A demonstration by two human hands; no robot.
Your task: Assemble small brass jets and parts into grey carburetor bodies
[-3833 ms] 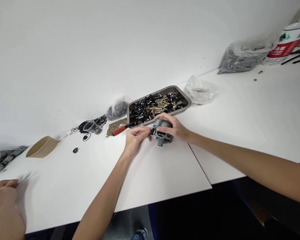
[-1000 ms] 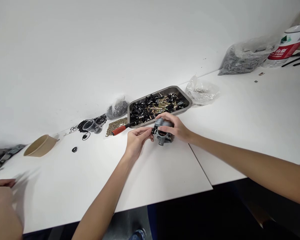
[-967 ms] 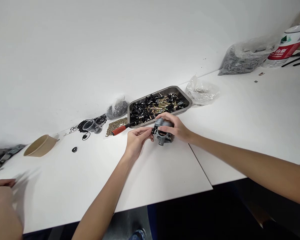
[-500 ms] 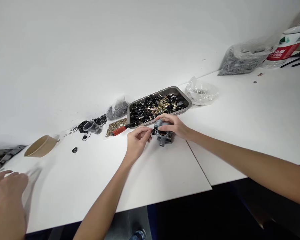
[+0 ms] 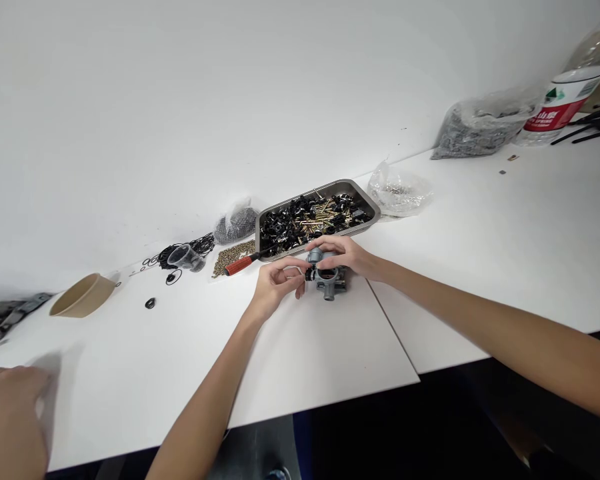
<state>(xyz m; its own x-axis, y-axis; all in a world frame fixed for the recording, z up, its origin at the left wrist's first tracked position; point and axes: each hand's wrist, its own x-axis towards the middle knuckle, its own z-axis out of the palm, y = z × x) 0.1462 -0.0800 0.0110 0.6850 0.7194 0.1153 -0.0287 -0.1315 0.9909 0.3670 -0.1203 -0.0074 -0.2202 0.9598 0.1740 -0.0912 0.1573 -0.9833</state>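
A grey metal part with round openings (image 5: 330, 283) rests on the white table, between my hands. My right hand (image 5: 347, 255) is closed round its top and far side. At its left side sits a small black piece (image 5: 309, 274), pinched by the fingertips of my left hand (image 5: 277, 283). Just behind is a metal tray (image 5: 379, 215) of black fittings and brass-coloured screws. A red-handled screwdriver (image 5: 239, 265) leans on the tray's left edge.
Left of the tray are small brass parts (image 5: 233, 257), a clear cup (image 5: 186, 258), black rings (image 5: 150, 303) and a tan bowl (image 5: 83, 297). Another person's hand (image 5: 15, 393) is at far left. Plastic bags (image 5: 400, 192) and a large bottle (image 5: 555, 110) stand right.
The view has shifted slightly. The grey part has turned a little under my hands, and its round opening shows more. The other person's hand has moved down and left.
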